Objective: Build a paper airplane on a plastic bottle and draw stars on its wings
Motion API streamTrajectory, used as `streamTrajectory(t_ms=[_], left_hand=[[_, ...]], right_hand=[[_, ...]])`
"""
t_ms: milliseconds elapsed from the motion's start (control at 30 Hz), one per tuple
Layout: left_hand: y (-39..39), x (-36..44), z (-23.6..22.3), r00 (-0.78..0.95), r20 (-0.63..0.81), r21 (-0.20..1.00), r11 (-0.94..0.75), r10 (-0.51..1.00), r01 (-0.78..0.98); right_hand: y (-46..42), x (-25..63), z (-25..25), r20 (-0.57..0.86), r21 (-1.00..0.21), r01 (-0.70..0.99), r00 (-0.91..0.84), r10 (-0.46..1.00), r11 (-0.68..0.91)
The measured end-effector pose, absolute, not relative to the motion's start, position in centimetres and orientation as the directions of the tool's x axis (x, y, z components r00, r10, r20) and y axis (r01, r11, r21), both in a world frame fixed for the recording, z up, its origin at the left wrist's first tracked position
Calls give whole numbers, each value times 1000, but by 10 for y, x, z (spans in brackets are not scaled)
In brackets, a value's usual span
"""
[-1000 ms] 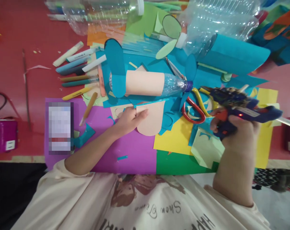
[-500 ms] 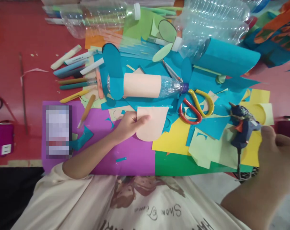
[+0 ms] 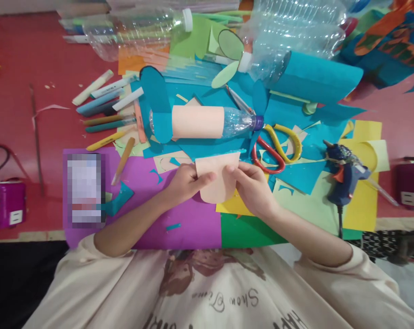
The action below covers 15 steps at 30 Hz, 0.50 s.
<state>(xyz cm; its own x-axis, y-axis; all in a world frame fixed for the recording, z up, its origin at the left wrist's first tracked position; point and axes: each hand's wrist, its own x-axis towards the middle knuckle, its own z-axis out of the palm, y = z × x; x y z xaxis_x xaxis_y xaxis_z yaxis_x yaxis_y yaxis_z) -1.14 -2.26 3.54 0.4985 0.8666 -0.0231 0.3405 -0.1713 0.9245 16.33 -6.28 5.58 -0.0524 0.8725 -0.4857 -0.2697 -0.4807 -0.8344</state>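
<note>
Both my hands pinch a peach paper piece [image 3: 217, 179] with a rounded lower edge. My left hand [image 3: 184, 183] grips its left side, thumb on top. My right hand [image 3: 252, 185] holds its right side with fingers closed on it. Just beyond the piece lies a clear plastic bottle [image 3: 207, 122] wrapped in peach paper with teal paper fins. A blue hot glue gun [image 3: 345, 173] lies on the yellow and green sheets to my right, out of my hands.
Red and yellow scissors [image 3: 277, 146] lie beside the bottle's cap. Markers and pencils [image 3: 107, 107] are scattered at left. Purple paper [image 3: 141, 201], teal scraps, larger empty bottles [image 3: 296, 41] and a teal roll [image 3: 319, 77] crowd the back. A purple box [image 3: 3, 203] sits far left.
My right hand set the glue gun down on the sheets at right, then moved left and took hold of the peach piece's right side. My left hand kept its grip.
</note>
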Motion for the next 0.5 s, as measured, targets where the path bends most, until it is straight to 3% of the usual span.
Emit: streamTrajectory(t_ms=[100,167,267,433,500], left_hand=[[-14,-24,38,457,287,895,-405,842,184],[2,-38,39,221,505,834,-538,834,124],[36,-63,31,-107,652,751,-621,750,223],[71,-82,1,144,442,869,-463,885,178],[66,-79,-3,148,399,871,-425,905,247]], right_hand=[[-61,175,59,-483,-856,-261,97,870,-446],[-61,189,61,-469,-874,-228,164,868,-429],[-62,210,62,-506,-857,-191,139,851,-478],[-66,225,63,-613,-783,-173,52,788,-598],[-66,225,65,-650,-752,-174,36,759,-636]])
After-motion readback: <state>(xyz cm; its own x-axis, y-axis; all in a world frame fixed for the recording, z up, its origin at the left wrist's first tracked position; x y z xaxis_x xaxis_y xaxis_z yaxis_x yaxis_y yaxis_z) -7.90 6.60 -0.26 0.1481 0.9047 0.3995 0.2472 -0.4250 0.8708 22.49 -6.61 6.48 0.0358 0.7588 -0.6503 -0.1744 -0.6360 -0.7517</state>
